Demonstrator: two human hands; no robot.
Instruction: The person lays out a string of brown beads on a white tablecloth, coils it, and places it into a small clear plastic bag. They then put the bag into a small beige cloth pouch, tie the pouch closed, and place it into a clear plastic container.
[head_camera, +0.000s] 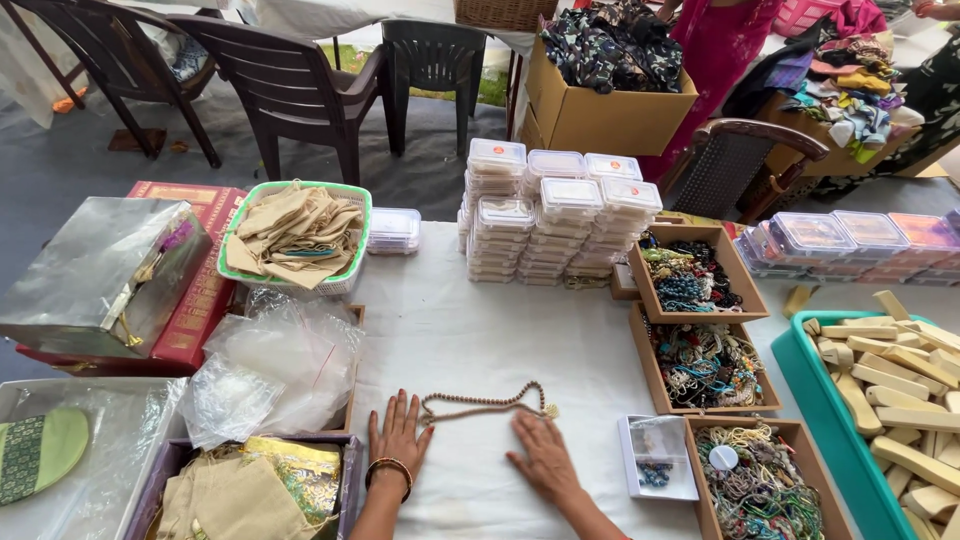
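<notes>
Your left hand (398, 438) lies flat on the white-covered table (480, 330), palm down, its fingers (400, 408) spread apart and holding nothing; a bangle (388, 467) circles that wrist. Your right hand (545, 452) rests flat just to the right of it, fingers together and stretched out, also gripping nothing. Between and just beyond the two hands lies a string of brown beads (485, 402), looped on the cloth, its left end at your left fingertips and its right end with a small gold piece just above your right hand. To the right stand three cardboard trays of mixed bead strings (708, 365), one behind another, with a small clear box (657, 458) beside the nearest. Further right a teal tray (812, 392) holds pale wooden pieces. Far from you, stacks of clear lidded containers (555, 220) rise at the middle of the table, and a green basket of beige cloth pouches (296, 236) sits far left. Crumpled clear plastic bags (275, 365) lie near left.
</notes>
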